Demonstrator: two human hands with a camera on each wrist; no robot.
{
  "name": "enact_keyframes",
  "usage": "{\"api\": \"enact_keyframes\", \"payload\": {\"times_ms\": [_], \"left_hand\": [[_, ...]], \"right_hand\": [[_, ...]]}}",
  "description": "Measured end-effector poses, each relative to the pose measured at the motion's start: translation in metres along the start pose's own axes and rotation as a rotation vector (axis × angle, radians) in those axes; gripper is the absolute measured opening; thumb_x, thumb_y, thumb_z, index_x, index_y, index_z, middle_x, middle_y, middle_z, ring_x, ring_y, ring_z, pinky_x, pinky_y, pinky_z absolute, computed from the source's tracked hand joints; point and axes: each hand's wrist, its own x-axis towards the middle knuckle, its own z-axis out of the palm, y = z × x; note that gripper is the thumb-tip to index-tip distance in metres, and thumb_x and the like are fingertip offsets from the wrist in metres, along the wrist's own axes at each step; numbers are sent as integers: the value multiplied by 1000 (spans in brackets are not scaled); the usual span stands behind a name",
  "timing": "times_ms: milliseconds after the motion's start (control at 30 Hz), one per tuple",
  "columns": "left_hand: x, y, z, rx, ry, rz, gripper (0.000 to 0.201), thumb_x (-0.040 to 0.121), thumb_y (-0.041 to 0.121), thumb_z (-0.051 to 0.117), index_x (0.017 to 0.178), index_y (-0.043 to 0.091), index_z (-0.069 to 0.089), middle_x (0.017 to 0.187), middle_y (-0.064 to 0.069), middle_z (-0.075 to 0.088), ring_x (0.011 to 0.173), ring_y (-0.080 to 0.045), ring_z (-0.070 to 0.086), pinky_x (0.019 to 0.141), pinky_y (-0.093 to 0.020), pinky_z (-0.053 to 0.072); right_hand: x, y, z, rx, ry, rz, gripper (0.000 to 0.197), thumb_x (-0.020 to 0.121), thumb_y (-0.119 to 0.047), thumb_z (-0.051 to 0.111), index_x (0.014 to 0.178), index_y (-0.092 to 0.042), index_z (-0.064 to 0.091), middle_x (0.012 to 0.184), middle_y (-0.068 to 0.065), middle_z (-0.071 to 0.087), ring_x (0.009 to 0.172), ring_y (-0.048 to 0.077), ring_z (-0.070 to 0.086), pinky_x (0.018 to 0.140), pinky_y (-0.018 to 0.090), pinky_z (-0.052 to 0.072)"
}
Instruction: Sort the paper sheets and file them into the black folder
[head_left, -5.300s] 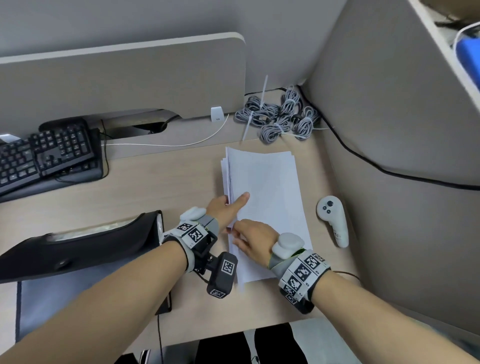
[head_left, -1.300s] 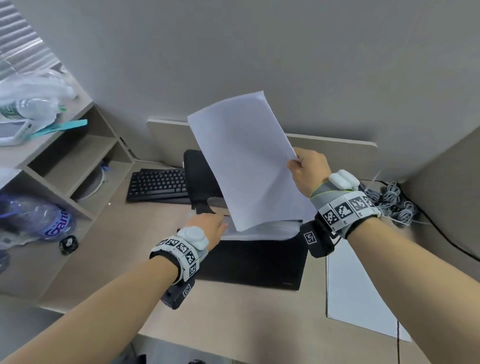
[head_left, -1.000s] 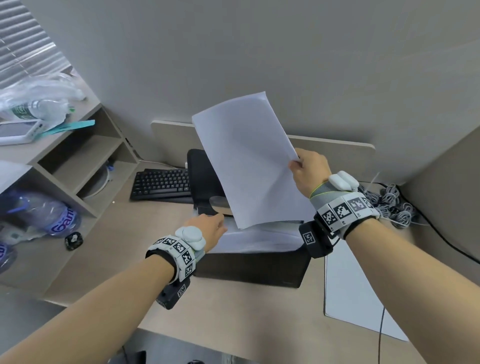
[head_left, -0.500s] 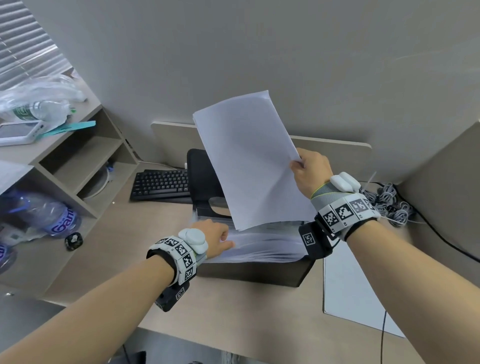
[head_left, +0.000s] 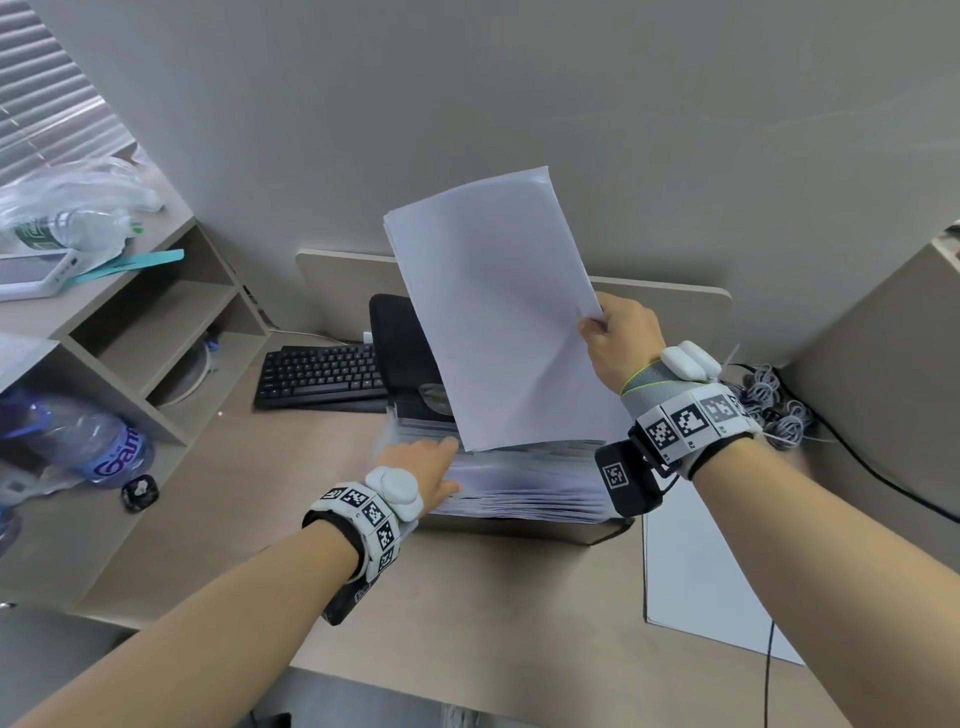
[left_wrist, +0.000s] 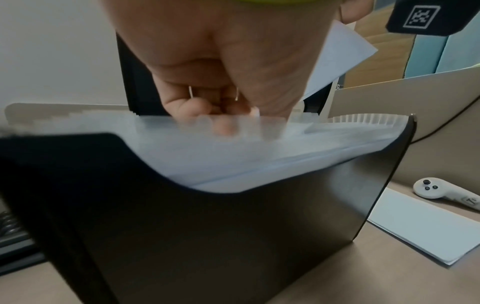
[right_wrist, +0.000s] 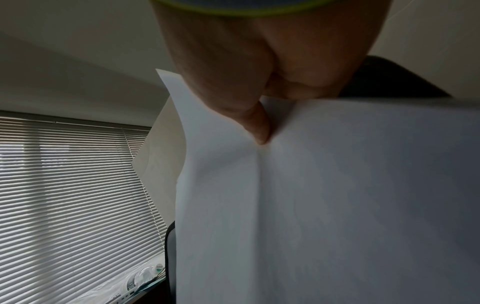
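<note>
The black folder (head_left: 519, 527) stands open on the desk, its translucent dividers (head_left: 524, 483) fanned out. My left hand (head_left: 423, 467) is at the folder's left end, fingers curled in among the dividers and thumb on their near side; in the left wrist view the fingers (left_wrist: 221, 125) show through the dividers (left_wrist: 207, 156) above the folder's black front (left_wrist: 207, 236). My right hand (head_left: 618, 340) pinches the right edge of a few white sheets (head_left: 493, 322), held upright over the folder. The right wrist view shows my thumb (right_wrist: 255, 123) pressed into the sheets (right_wrist: 337, 195).
A paper stack (head_left: 696, 571) lies flat on the desk right of the folder, a white controller (left_wrist: 441, 193) beyond it. A black keyboard (head_left: 322, 376) sits behind at the left, grey cable coils (head_left: 774, 410) at the right, and shelves with bottles (head_left: 104, 452) far left.
Both hands have left the flat paper stack; the right one has lifted sheets over the folder. In the last second my left hand slid forward through the dividers, fanning them wider.
</note>
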Motion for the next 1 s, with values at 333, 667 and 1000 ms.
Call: {"api": "enact_keyframes", "payload": {"times_ms": [333, 667, 1000], "left_hand": [[-3, 17, 2, -22, 118, 222, 48, 89, 8, 54, 133, 21, 41, 122, -5, 41, 107, -24, 46, 77, -37, 51], [1, 18, -4, -64, -27, 174, 37, 93, 13, 44, 125, 29, 55, 124, 4, 61, 111, -25, 57, 86, -35, 50], [1, 32, -13, 31, 7, 231, 35, 101, 32, 38, 136, 28, 34, 102, -9, 66, 90, -32, 63, 69, -35, 47]], "right_hand": [[-5, 1, 1, 1, 18, 11, 20, 85, -2, 47, 69, -13, 42, 60, 5, 42, 64, 30, 36, 54, 32, 25], [-6, 3, 4, 18, 16, 13, 14, 84, -2, 46, 72, -9, 47, 61, 6, 43, 63, 30, 36, 56, 33, 30], [-6, 6, 3, 23, 23, 2, 12, 84, -2, 47, 73, -7, 49, 62, 5, 44, 63, 29, 36, 55, 33, 29]]}}
